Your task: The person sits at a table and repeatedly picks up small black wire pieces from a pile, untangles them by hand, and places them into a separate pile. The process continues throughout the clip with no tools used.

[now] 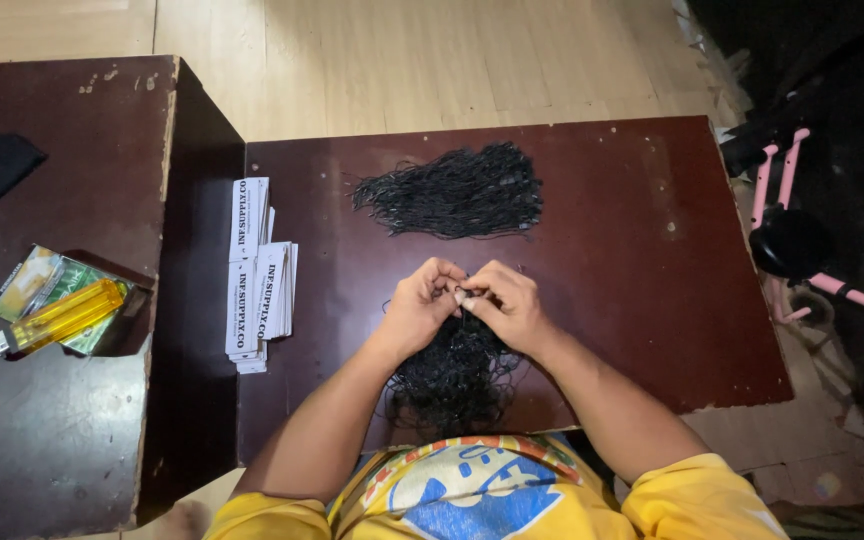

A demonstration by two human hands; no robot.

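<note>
**Closely, two hands pinch a black string over a dark table**

Both hands meet near the middle of the dark brown table (652,300). The left hand (422,300) is curled narrow, its fingertips pressed together on something small at the point where the hands touch. The right hand (507,305) is curled the same way, thumb and forefinger pinched on the same spot. What sits between the fingertips is too small to name, though a thin black string seems to run from it down into the loose pile of black strings (452,380) lying under the wrists, just in front of the person's yellow shirt (472,500).

Farther from the person, well apart from the hands, a second bundle of black strings (452,190) lies on the table, laid out more neatly with its ends pointing one way.

At the table's left edge rest stacks of white paper tags (257,270) with dark print, overlapping one another.

A second, lower brown table (52,430) stands to the left. On it lie a yellow lighter (62,315) and, beneath it, a small green-and-yellow packet (37,285).

To the right of the table, on the floor side, a pink-framed object (792,230) with a black part stands in shadow.
</note>
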